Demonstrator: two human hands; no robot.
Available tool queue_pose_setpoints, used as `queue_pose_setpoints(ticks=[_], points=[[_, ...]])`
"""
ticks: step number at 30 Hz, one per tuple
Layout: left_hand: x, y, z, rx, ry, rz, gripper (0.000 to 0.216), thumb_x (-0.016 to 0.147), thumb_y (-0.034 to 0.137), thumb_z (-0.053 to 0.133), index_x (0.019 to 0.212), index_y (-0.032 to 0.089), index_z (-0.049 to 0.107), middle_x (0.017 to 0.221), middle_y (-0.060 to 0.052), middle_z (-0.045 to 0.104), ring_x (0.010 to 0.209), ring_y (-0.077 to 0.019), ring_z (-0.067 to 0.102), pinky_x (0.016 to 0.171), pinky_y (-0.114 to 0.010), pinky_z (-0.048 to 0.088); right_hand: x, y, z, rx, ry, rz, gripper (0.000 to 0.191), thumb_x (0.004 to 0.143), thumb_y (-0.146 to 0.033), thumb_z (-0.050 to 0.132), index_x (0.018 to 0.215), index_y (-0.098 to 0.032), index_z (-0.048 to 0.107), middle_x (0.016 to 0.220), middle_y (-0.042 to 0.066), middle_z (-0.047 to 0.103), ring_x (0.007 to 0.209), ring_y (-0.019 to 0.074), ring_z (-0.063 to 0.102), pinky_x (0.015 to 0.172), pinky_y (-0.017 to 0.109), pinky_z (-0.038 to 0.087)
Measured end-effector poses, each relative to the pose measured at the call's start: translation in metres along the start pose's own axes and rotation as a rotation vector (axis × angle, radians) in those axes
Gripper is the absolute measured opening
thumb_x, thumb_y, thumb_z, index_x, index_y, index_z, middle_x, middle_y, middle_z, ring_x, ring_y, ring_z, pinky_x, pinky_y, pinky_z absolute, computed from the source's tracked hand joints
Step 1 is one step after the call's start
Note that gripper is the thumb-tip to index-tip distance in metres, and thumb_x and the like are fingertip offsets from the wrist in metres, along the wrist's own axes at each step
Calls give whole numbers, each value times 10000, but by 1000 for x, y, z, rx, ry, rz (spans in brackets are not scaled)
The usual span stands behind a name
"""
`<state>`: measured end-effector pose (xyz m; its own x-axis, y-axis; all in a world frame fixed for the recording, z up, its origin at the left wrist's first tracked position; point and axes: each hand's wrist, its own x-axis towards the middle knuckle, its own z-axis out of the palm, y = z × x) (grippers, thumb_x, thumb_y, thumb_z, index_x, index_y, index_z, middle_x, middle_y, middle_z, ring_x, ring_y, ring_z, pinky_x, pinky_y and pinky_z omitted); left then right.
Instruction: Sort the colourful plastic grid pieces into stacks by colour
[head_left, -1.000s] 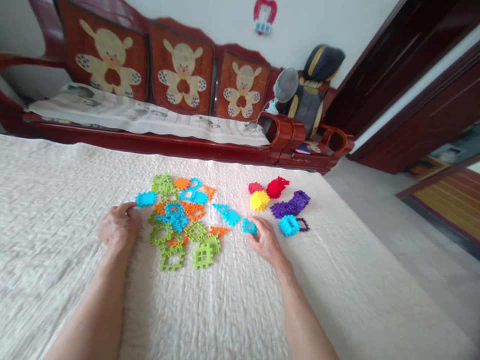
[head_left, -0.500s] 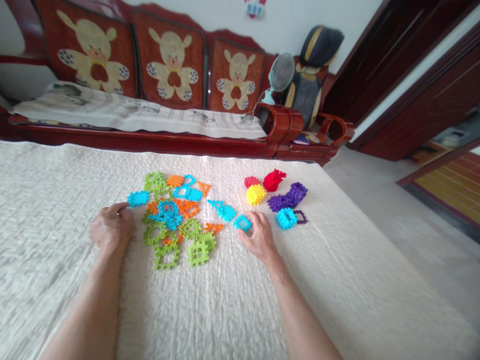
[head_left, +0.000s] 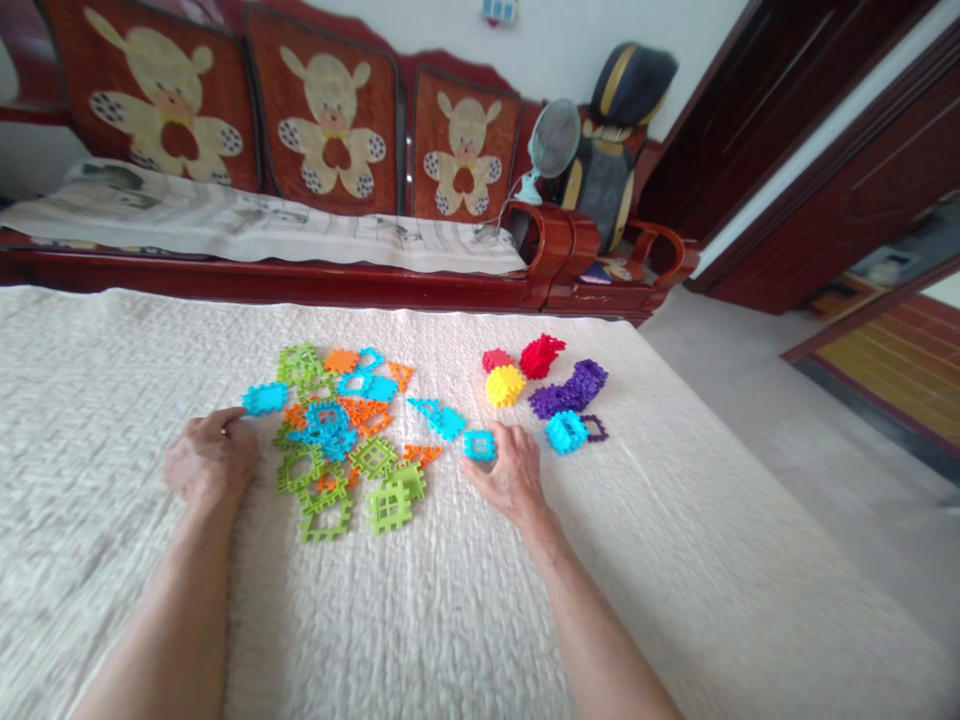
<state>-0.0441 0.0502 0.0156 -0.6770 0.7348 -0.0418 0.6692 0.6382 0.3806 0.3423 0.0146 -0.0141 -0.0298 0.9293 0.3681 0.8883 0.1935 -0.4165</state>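
My right hand [head_left: 510, 472] has its thumb and fingers closed at the edges of a blue toothed plastic building tile with a window grid [head_left: 480, 445]. Beside it lie a solid blue tile [head_left: 450, 424] and a blue triangular piece [head_left: 425, 408]. On the left, my left hand [head_left: 211, 458] is curled, its fingertips at the near corner of a solid blue tile [head_left: 265, 399]; part of the grip is hidden. Between my hands lies a loose pile of green tiles [head_left: 390, 507], orange pieces [head_left: 366, 415] and blue pieces [head_left: 326, 430].
Sorted stacks stand to the right: yellow [head_left: 505, 386], red [head_left: 541, 356], pink [head_left: 496, 359], purple [head_left: 570, 392] and blue [head_left: 565, 432], with a purple frame [head_left: 595, 428] by the blue one. A quilted cover [head_left: 420, 620] lies underneath. Behind are a wooden sofa [head_left: 300, 280] and a fan [head_left: 553, 140].
The windowed blue tile has turned between my right fingers and now faces me more squarely. My left hand keeps its place at the solid blue tile. The whole view has shifted slightly.
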Motion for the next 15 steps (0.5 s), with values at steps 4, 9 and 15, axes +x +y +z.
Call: queue_pose_setpoints(ticks=[4,9,15], points=[[1,0,0,-3,3,-4,532,853,397,432,1274,227,711,1347,-129,658,1129,-366,640,949,-485,520,-2,-7,1,-12,12,-3,480,766,-317,690,1217,-183,593,1002,103,613,996,305,574,932,483,483],[7,1,0,49,-19,-52,545,806,390,460,1263,245,720,1354,-124,658,1137,-381,650,910,-488,549,2,-9,-4,203,73,-31,519,733,-178,613,1249,-189,562,1099,112,597,1059,268,598,951,413,526],[10,2,-1,119,-30,-60,557,793,402,447,1253,264,731,1347,-130,666,1153,-394,656,879,-492,563,16,9,-25,244,322,-34,454,787,-235,579,1240,-211,559,1142,114,622,1092,280,593,989,460,509]])
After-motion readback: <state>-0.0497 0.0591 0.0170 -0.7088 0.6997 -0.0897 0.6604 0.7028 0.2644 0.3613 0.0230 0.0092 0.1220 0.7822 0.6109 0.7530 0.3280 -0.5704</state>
